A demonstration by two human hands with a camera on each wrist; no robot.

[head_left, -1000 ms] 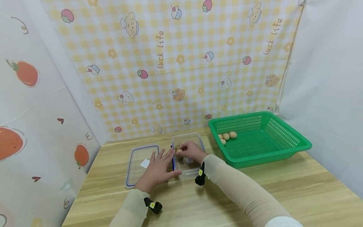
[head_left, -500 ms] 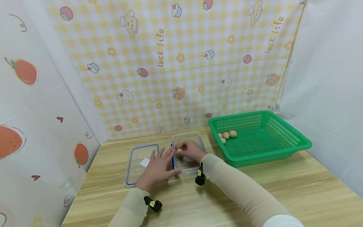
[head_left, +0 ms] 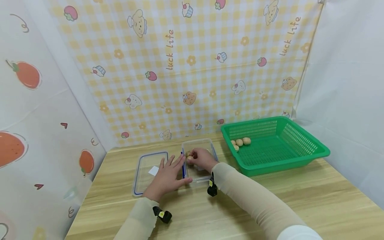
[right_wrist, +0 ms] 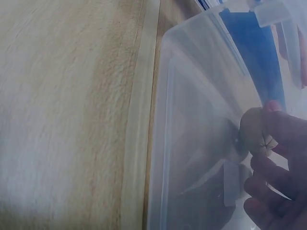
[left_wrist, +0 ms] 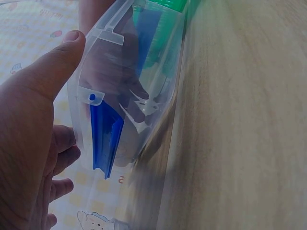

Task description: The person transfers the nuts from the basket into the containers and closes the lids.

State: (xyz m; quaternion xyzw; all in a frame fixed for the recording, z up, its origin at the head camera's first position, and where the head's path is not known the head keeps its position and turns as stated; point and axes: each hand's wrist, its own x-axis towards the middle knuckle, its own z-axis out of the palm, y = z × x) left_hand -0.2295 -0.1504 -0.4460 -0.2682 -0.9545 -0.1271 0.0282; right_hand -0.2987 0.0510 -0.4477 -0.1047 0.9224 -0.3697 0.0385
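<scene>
A clear plastic box [head_left: 199, 144] with blue side clips stands on the table, uncovered. Inside it, my right hand [head_left: 204, 158] pinches a tan walnut [right_wrist: 252, 130] between thumb and fingers, near the box's left wall. Another walnut [head_left: 188, 154] shows just behind this one; the hand hides part of the box floor. My left hand [head_left: 166, 178] is spread at the box's left side, its fingertips by the rim. In the left wrist view the thumb [left_wrist: 72, 52] lies along the rim above a hanging blue clip [left_wrist: 104, 139].
The box's clear lid [head_left: 144, 176], with a blue seal and a white label, lies flat on the table left of the box, partly behind the left hand. A green basket [head_left: 288, 170] at the right holds several walnuts [head_left: 239, 142] in its left corner.
Both hands keep almost the same places. The right hand holds the walnut inside the box throughout, with only a very small shift; the head view tilts slightly.
</scene>
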